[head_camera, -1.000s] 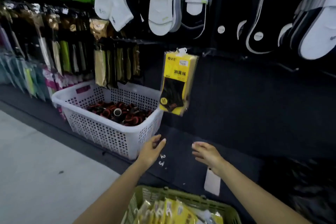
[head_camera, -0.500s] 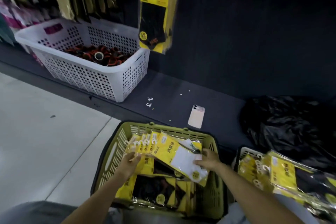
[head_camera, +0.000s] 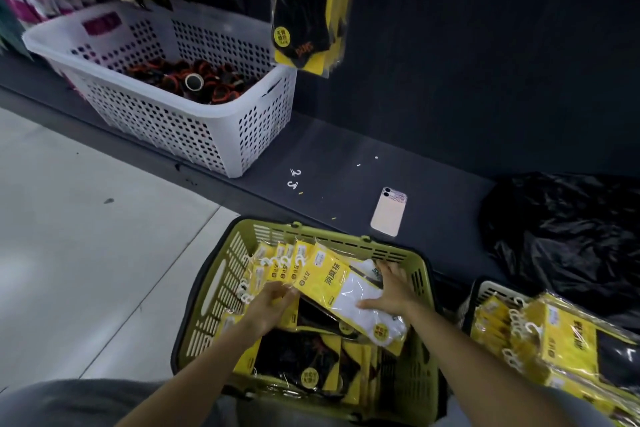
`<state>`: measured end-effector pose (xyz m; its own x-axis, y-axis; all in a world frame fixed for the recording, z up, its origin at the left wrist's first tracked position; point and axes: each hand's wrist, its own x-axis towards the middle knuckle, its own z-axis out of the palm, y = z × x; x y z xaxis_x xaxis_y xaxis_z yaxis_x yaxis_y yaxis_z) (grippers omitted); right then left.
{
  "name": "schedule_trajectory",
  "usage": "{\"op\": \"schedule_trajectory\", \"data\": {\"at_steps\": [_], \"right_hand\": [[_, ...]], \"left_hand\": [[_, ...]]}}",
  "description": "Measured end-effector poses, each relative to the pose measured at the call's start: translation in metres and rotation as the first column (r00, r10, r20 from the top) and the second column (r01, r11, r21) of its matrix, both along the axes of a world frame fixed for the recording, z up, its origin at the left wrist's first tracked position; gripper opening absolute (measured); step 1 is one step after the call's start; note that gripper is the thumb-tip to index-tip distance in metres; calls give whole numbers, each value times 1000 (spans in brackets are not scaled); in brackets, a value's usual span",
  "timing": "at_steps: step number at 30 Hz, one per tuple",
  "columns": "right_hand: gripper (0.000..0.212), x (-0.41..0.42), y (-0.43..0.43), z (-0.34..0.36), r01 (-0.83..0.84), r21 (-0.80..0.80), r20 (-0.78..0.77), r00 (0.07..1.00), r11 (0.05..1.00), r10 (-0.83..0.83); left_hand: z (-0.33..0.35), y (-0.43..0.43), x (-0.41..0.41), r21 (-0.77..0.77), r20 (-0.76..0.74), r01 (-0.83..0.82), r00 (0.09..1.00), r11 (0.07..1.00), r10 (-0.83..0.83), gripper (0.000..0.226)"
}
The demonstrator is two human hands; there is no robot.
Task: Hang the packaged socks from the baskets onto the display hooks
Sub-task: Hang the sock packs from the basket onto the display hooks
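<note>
Progress looks slight: hung packs (head_camera: 302, 21) dangle at the far wall, the near green basket (head_camera: 221, 274) lies full, right hand (head_camera: 393, 291) spread flat on its white-sock pack (head_camera: 360, 293), left hand (head_camera: 270, 305) grasp unclear.

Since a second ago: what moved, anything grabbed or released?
Both hands came down, empty, from below the hung pack into the green basket. The left hand now touches the fanned yellow packs, grip unclear; the right hand lies spread on the white-sock pack. Nothing lifted yet. Unchanged: hung pack, white basket, phone.
</note>
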<state>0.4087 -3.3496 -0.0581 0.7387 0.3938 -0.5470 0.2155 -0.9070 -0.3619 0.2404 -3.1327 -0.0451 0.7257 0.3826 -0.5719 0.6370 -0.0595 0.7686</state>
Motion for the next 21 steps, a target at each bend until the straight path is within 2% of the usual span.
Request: {"op": "schedule_trajectory", "data": {"at_steps": [3,7,11,14,17,19,21], "right_hand": [[117,1,1,-2,-14,13,-1,1000,1000,14],[80,0,0,0,-17,92,24,1000,996,15],[93,-9,8,5,6,97,8,1000,995,-7],[69,-15,16,18,-18,109,-3,1000,994,18],[60,-21,29,39,97,356,-92,993,930,-68],[42,-28,42,60,169,548,-165,982,819,-93],[37,-35,55,79,204,688,-211,974,696,-76]], "left_hand": [[-3,-1,4,-10,-18,-33,999,999,33,54],[-1,-2,7,-112,-7,-159,987,981,159,48],[4,-4,7,-160,28,-314,946,936,323,45],[16,-5,9,-213,101,-419,889,883,446,40],[41,-9,12,-320,255,-381,847,867,466,28],[66,-9,18,-304,402,-263,836,916,374,24],[94,-7,25,-270,548,-153,787,951,283,29]]}}
